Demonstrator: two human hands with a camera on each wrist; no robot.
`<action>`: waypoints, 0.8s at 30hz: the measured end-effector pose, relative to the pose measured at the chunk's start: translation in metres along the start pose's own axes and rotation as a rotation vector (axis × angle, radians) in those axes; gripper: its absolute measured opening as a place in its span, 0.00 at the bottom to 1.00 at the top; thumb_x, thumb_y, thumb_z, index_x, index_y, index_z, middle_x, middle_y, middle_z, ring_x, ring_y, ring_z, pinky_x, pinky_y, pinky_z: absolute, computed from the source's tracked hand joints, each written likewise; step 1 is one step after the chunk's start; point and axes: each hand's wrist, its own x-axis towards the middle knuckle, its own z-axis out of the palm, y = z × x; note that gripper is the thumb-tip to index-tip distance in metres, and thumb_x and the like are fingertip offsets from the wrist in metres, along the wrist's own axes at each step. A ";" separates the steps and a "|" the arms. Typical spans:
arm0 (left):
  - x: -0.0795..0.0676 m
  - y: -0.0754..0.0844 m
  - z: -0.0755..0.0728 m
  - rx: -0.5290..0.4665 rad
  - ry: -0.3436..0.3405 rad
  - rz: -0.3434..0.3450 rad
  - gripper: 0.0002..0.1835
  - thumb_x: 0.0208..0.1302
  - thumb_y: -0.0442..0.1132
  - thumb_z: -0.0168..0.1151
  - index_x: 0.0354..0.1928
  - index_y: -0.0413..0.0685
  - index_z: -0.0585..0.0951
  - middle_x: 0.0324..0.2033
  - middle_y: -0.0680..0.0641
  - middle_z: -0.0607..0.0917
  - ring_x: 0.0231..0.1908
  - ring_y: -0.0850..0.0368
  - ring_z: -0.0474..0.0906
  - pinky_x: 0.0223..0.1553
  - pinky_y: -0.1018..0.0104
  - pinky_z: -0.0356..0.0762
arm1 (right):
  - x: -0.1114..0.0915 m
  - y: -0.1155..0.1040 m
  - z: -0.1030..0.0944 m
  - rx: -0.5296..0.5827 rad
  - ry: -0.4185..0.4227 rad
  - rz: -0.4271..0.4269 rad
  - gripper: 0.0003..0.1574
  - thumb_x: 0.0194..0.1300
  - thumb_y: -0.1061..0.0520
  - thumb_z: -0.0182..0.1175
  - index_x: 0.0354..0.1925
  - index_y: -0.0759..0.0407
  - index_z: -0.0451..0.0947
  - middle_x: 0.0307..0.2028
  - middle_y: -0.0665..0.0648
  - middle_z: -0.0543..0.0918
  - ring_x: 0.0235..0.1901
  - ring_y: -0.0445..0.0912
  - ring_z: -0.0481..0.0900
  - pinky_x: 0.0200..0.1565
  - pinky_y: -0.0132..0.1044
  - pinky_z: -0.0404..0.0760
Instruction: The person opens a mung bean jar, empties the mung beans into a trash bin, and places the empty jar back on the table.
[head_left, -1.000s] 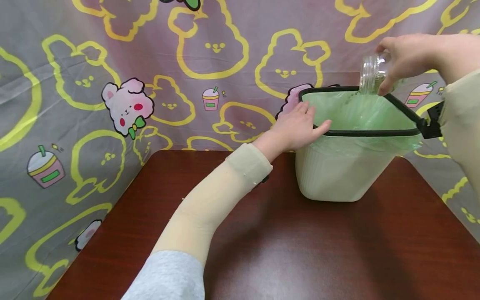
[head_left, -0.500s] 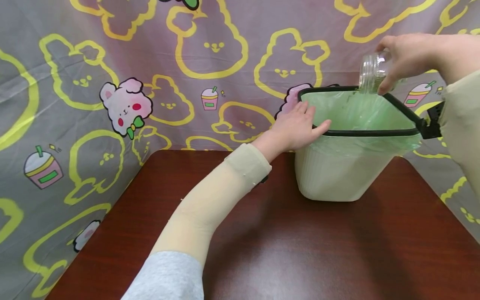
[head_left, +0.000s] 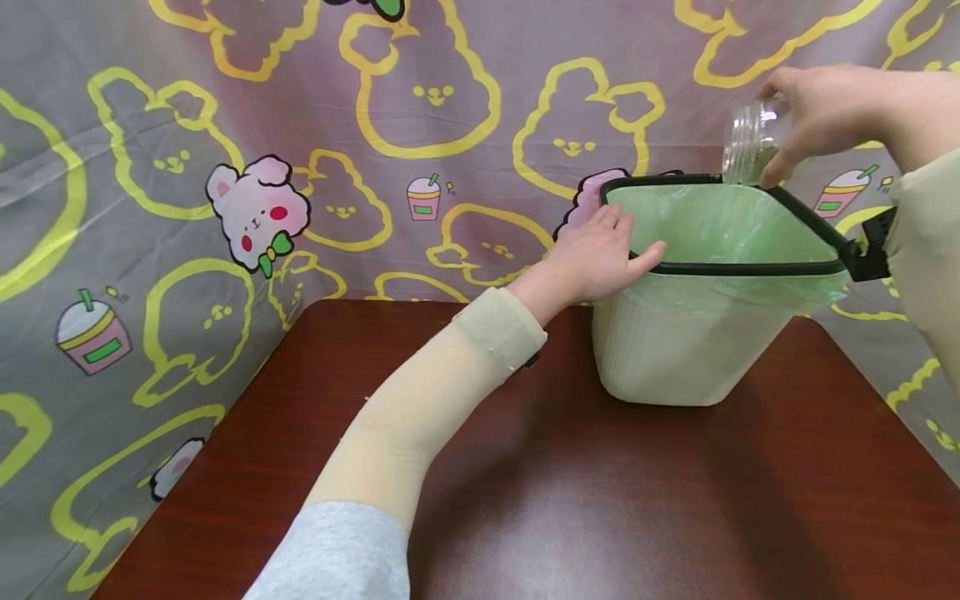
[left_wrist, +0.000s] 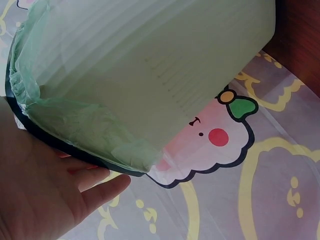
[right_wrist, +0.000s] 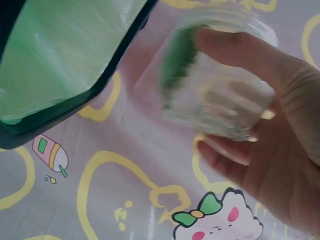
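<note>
A white trash bin (head_left: 675,350) stands on the table, lined with a pale green bag (head_left: 675,221) folded over its black rim. My left hand (head_left: 588,258) rests on the rim's left corner, fingers extended; the left wrist view shows its fingertips (left_wrist: 120,185) by the rim. Over the back of the bin, my right hand (head_left: 840,117) grips a clear glass jar (head_left: 742,142) tipped sideways, its mouth toward the bag. Blurred green material (right_wrist: 180,60) shows in the jar in the right wrist view. The bin's bottom is hidden.
The bin stands toward the back right of the dark red-brown table (head_left: 600,500). A grey cloth (head_left: 420,75) with yellow bunny outlines hangs close behind. A black hinge piece (head_left: 870,250) juts from the rim's right side, near my right sleeve.
Small dark bits were falling from the jar into the bag a second ago; none are seen falling now in the head view. The left hand stays on the rim.
</note>
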 end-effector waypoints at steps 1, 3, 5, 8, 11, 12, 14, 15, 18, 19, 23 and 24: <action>0.000 0.000 -0.001 0.001 -0.002 -0.003 0.39 0.70 0.69 0.21 0.68 0.52 0.63 0.59 0.55 0.64 0.63 0.65 0.56 0.59 0.69 0.61 | 0.000 0.000 0.000 0.001 -0.007 0.001 0.64 0.46 0.55 0.76 0.64 0.82 0.46 0.54 0.83 0.62 0.49 0.74 0.65 0.48 0.67 0.66; 0.000 0.000 -0.001 0.004 -0.003 -0.009 0.39 0.70 0.69 0.21 0.67 0.53 0.63 0.59 0.56 0.64 0.63 0.65 0.56 0.58 0.69 0.63 | 0.000 0.002 0.000 0.004 -0.025 -0.002 0.65 0.46 0.55 0.77 0.64 0.82 0.46 0.53 0.83 0.62 0.48 0.74 0.65 0.46 0.67 0.68; 0.000 0.000 -0.002 0.005 -0.006 -0.018 0.39 0.69 0.70 0.20 0.68 0.53 0.62 0.60 0.56 0.63 0.63 0.66 0.56 0.57 0.68 0.64 | 0.001 0.003 0.000 0.001 -0.036 0.004 0.66 0.46 0.54 0.77 0.65 0.81 0.45 0.54 0.83 0.62 0.49 0.74 0.65 0.47 0.68 0.67; 0.000 0.001 -0.001 0.006 -0.005 -0.014 0.39 0.70 0.70 0.20 0.68 0.53 0.62 0.58 0.56 0.64 0.62 0.66 0.56 0.56 0.68 0.65 | 0.001 0.004 0.000 0.005 -0.052 0.006 0.68 0.47 0.52 0.77 0.66 0.81 0.43 0.55 0.84 0.60 0.51 0.75 0.63 0.48 0.69 0.66; 0.000 0.001 0.000 0.003 0.002 -0.002 0.39 0.70 0.69 0.20 0.67 0.52 0.63 0.57 0.56 0.65 0.62 0.66 0.57 0.58 0.69 0.62 | 0.000 0.005 0.001 0.010 -0.070 0.012 0.68 0.47 0.52 0.76 0.67 0.80 0.42 0.55 0.83 0.60 0.51 0.74 0.63 0.48 0.69 0.66; 0.000 0.001 0.001 0.003 0.003 0.001 0.39 0.70 0.69 0.21 0.67 0.52 0.64 0.57 0.56 0.65 0.62 0.66 0.57 0.58 0.70 0.61 | 0.000 0.004 0.001 0.009 -0.076 0.009 0.69 0.47 0.51 0.76 0.67 0.80 0.42 0.55 0.83 0.60 0.51 0.74 0.63 0.48 0.69 0.66; 0.000 0.001 0.001 0.002 0.003 0.002 0.39 0.70 0.69 0.20 0.67 0.52 0.63 0.57 0.56 0.65 0.62 0.66 0.57 0.59 0.70 0.61 | -0.001 0.003 0.002 0.007 -0.079 0.012 0.68 0.48 0.52 0.76 0.67 0.80 0.42 0.55 0.83 0.61 0.50 0.74 0.63 0.47 0.69 0.67; 0.000 0.002 0.001 0.001 0.005 0.004 0.39 0.70 0.69 0.21 0.67 0.52 0.64 0.56 0.56 0.65 0.62 0.66 0.57 0.59 0.70 0.60 | -0.001 0.002 0.001 0.006 -0.082 0.010 0.68 0.48 0.52 0.76 0.66 0.80 0.42 0.55 0.83 0.61 0.50 0.74 0.64 0.47 0.68 0.67; 0.000 0.002 0.000 0.001 0.008 0.004 0.38 0.70 0.69 0.21 0.66 0.53 0.64 0.55 0.56 0.65 0.61 0.65 0.58 0.58 0.70 0.61 | -0.001 0.001 0.000 0.001 -0.094 0.006 0.67 0.48 0.52 0.76 0.66 0.81 0.42 0.54 0.84 0.61 0.49 0.74 0.65 0.46 0.67 0.68; 0.001 0.002 0.000 0.002 0.010 0.004 0.38 0.70 0.69 0.21 0.65 0.53 0.65 0.55 0.56 0.65 0.60 0.65 0.58 0.58 0.70 0.61 | -0.001 0.000 0.000 0.002 -0.095 0.006 0.66 0.48 0.52 0.76 0.65 0.81 0.43 0.54 0.84 0.61 0.49 0.74 0.65 0.46 0.67 0.69; 0.001 0.002 0.000 0.007 0.008 -0.001 0.38 0.70 0.69 0.21 0.66 0.52 0.64 0.56 0.56 0.65 0.61 0.66 0.58 0.58 0.70 0.62 | -0.002 0.001 0.001 0.006 -0.099 0.005 0.66 0.47 0.53 0.76 0.65 0.81 0.44 0.53 0.84 0.62 0.49 0.73 0.66 0.46 0.66 0.69; 0.001 0.003 0.000 0.007 0.007 -0.003 0.39 0.70 0.69 0.20 0.67 0.52 0.64 0.57 0.56 0.65 0.62 0.66 0.57 0.58 0.69 0.62 | -0.002 0.001 0.002 0.007 -0.099 0.005 0.66 0.47 0.53 0.76 0.65 0.81 0.44 0.53 0.84 0.62 0.49 0.73 0.66 0.46 0.66 0.69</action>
